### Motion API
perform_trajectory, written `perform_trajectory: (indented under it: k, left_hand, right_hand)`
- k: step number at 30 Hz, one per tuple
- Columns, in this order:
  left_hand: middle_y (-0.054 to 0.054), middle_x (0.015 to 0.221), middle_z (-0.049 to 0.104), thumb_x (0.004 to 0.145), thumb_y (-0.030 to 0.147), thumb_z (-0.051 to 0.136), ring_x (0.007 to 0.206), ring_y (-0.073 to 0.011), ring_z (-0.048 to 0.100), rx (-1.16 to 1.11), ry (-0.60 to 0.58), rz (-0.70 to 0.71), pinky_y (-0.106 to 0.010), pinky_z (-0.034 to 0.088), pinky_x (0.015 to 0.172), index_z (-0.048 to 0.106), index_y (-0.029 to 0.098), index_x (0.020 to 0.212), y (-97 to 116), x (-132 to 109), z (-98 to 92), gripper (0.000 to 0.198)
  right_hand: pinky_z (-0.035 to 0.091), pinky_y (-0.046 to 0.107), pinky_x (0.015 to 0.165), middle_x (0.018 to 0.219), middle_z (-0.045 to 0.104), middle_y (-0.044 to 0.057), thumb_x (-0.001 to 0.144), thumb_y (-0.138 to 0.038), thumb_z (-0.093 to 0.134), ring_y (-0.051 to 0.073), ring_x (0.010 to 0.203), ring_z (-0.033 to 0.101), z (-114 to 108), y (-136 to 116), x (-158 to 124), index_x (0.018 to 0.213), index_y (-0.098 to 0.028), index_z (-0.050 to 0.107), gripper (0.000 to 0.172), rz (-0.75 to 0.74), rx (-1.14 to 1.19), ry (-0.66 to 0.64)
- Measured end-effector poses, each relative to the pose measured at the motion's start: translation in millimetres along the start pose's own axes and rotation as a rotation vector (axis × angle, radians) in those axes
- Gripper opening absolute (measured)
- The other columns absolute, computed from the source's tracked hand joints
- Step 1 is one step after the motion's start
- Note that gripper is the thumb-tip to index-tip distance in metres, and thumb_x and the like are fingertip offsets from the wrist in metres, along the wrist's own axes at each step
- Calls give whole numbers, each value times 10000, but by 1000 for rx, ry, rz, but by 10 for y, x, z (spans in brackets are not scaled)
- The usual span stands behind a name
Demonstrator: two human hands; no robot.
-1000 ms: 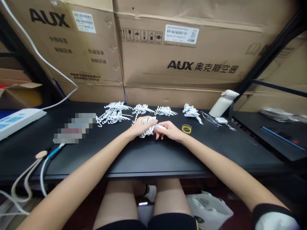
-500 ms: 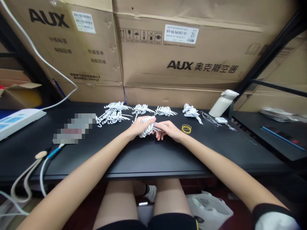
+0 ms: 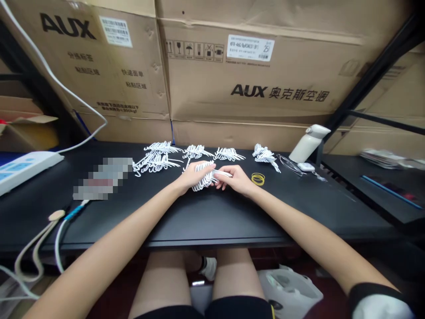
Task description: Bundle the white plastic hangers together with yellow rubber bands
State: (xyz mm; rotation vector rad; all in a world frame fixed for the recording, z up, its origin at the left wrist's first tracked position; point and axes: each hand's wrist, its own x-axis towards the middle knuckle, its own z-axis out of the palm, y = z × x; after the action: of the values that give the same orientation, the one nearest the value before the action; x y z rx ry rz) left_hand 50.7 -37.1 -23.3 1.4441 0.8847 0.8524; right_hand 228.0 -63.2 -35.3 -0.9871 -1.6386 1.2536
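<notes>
A bundle of white hooks (image 3: pixel 202 178) is gripped in my left hand (image 3: pixel 190 176), the thumb lying over its top and the curved ends hanging toward me. My right hand (image 3: pixel 237 179) is at the straight ends of the same bundle, thumb and fingers closed around them; the lower fingers are curled and partly hidden. Behind my hands, several piles of white hooks (image 3: pixel 229 153) lie in a row along the back of the black table (image 3: pixel 199 221). Yellow rubber bands (image 3: pixel 258 179) rest on the table just right of my right hand.
A white bottle (image 3: pixel 308 144) leans at the back right, with a small white device (image 3: pixel 306 167) beside it. On the left are a blurred-out object (image 3: pixel 104 179) with a cable, and a power strip (image 3: pixel 29 168). Large cardboard boxes (image 3: pixel 206 97) form the back wall.
My right hand's fingers have drawn up and curled closer around the straight ends of the bundle. My left hand stays nearly still.
</notes>
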Motion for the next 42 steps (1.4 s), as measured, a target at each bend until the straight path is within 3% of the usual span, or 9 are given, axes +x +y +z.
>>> perform_trajectory:
  k: [11,15,18,23,27,30,34,38,42]
  left_hand:
    - [-46,660,685,772,463,654,531,-160,634,14,21,-29,-246,490,484,654,119,927,46,2,-21,378]
    - [-33,630,669,829,407,602,496,-136,613,-121,191,-20,-222,478,451,651,116,949,157,46,-130,319]
    - [-16,591,642,864,359,559,472,-107,591,-317,339,-22,-200,477,445,625,113,842,238,96,-280,256]
    - [10,525,599,889,306,516,441,-88,560,-567,560,15,-188,459,455,556,145,774,272,158,-583,202]
    - [22,496,580,904,301,478,420,-83,537,-573,661,24,-185,446,457,538,151,761,225,170,-718,216]
    - [17,499,588,887,311,505,417,-87,540,-552,656,15,-191,447,448,552,141,764,170,182,-738,215]
    - [3,519,597,855,337,555,448,-104,570,-466,608,22,-202,453,448,576,142,755,106,199,-706,220]
    - [-21,551,621,824,357,597,478,-134,603,-341,544,14,-226,474,458,610,140,787,60,193,-621,220]
    - [-41,598,645,789,397,635,507,-161,629,-99,402,41,-248,489,462,620,145,800,5,155,-504,253]
  right_hand:
    - [480,218,463,587,655,25,739,-559,659,133,500,630,13,-32,-4,776,-141,605,423,52,-13,21]
    - [468,220,441,569,646,29,762,-636,578,135,472,619,-2,-18,31,838,-145,603,497,65,68,101]
    - [457,212,434,596,645,34,759,-623,584,129,481,616,-21,63,82,831,-143,602,486,84,38,178]
    - [417,220,443,685,647,26,755,-460,652,123,502,585,22,205,205,922,-156,623,349,80,-306,174]
    - [496,313,693,1014,640,91,790,-306,637,83,528,544,151,216,387,1051,-139,643,311,-141,-694,172]
    - [486,341,773,1104,603,134,823,-251,605,92,575,544,261,240,584,1053,-109,668,277,-253,-823,162]
    - [477,314,740,868,659,83,815,-172,597,145,670,576,287,266,746,860,-140,724,139,-278,-869,89]
    - [486,287,643,719,659,49,765,-136,598,138,590,579,73,248,631,749,-142,706,109,-206,-782,97]
    - [504,300,517,611,631,29,776,-313,612,145,461,575,-294,261,372,751,-146,689,186,-94,-601,149]
